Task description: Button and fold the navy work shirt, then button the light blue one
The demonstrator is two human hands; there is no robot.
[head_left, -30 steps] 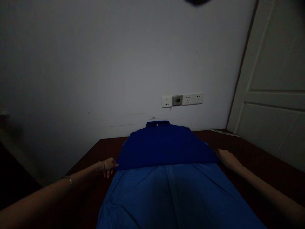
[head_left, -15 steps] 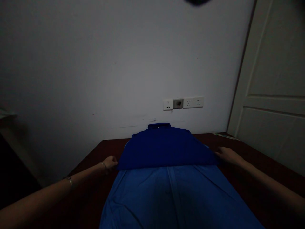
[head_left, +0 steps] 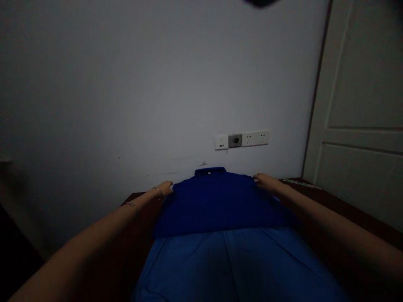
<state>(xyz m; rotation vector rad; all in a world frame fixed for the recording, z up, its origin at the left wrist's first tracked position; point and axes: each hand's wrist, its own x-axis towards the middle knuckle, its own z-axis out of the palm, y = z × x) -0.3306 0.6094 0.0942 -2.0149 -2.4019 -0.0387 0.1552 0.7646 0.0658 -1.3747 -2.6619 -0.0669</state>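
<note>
A dark blue collared shirt (head_left: 217,205) lies spread on a dark red-brown table, its collar (head_left: 210,171) at the wall end with a small pale label inside. Below its straight lower edge, lighter blue cloth (head_left: 201,260) with a vertical strip down the middle extends toward me; I cannot tell whether both are one garment. At the left shoulder is my left hand (head_left: 164,188), thumb and fingers slightly apart beside the cloth. My right hand (head_left: 264,182) is at the right shoulder, fingertips by its edge and apart. Dim light hides whether either hand touches the cloth.
Directly behind the table (head_left: 138,194) stands a pale wall (head_left: 157,84) with a row of sockets (head_left: 248,139). A white panelled door (head_left: 362,138) is on the right. Near the back right table edge lies a thin patterned strip (head_left: 302,183).
Both hands have moved from the dark cloth's lower corners up to the shoulders near the collar. The dark cloth still lies flat. My view has shifted slightly.
</note>
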